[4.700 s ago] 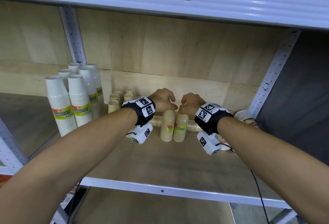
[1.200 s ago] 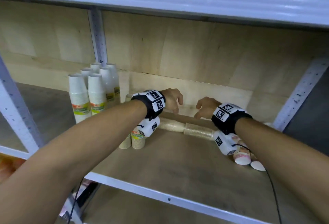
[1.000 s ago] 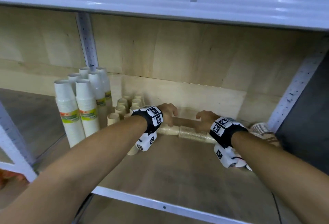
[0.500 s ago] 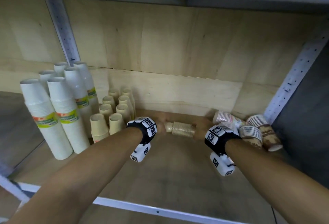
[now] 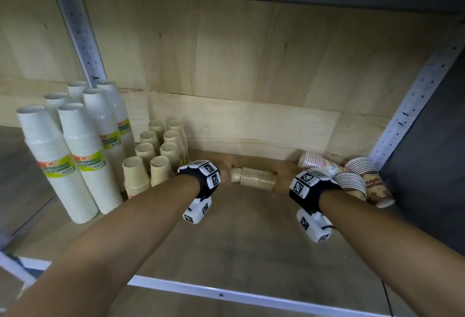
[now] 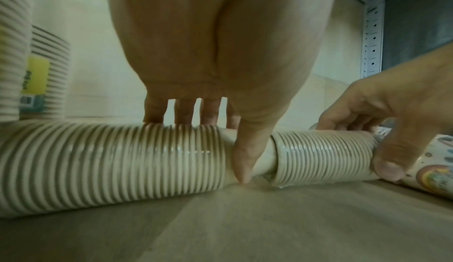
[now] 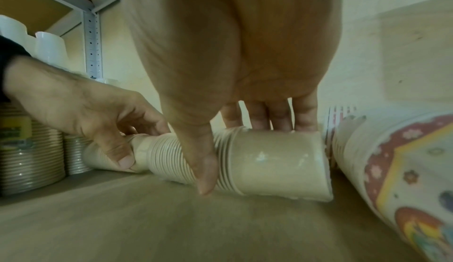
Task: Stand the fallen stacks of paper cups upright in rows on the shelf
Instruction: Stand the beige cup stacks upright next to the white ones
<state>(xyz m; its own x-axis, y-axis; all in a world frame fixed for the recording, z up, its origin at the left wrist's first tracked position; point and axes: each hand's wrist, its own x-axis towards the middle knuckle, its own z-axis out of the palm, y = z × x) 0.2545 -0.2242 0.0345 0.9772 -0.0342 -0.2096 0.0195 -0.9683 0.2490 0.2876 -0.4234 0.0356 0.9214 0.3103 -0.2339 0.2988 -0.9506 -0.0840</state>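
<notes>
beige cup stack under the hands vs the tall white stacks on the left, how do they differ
The beige stack lies on its side on the shelf; the white stacks stand upright.
The beige stack is gripped by the left hand and right hand; the white stacks are untouched.
The white stacks are taller, with green-yellow labels; the beige stack shows none.
Both are nested paper cups.
</notes>
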